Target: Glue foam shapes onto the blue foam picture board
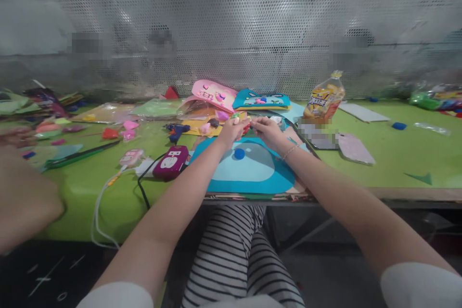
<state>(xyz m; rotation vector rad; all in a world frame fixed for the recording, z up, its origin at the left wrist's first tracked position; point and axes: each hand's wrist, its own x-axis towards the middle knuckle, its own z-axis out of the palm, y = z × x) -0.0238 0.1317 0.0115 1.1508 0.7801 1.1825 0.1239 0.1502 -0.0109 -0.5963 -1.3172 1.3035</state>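
Observation:
My left hand (232,131) and my right hand (266,131) meet above the far edge of a blue felt piece (249,168) with a lighter blue patch and a small blue pompom (239,153). The left fingers are curled round a small multicoloured felt ornament (239,117). The right fingers pinch toward the same ornament from the right; what they hold is too small to make out. A thin bracelet sits on my right wrist.
A blue glue gun (176,130) lies left of my hands, its black cord (143,187) running off the green table (390,163). A maroon pouch (171,162), pink and teal felt cases (260,100), a snack bag (324,99) and felt scraps lie around. Another person's arm (21,197) is at far left.

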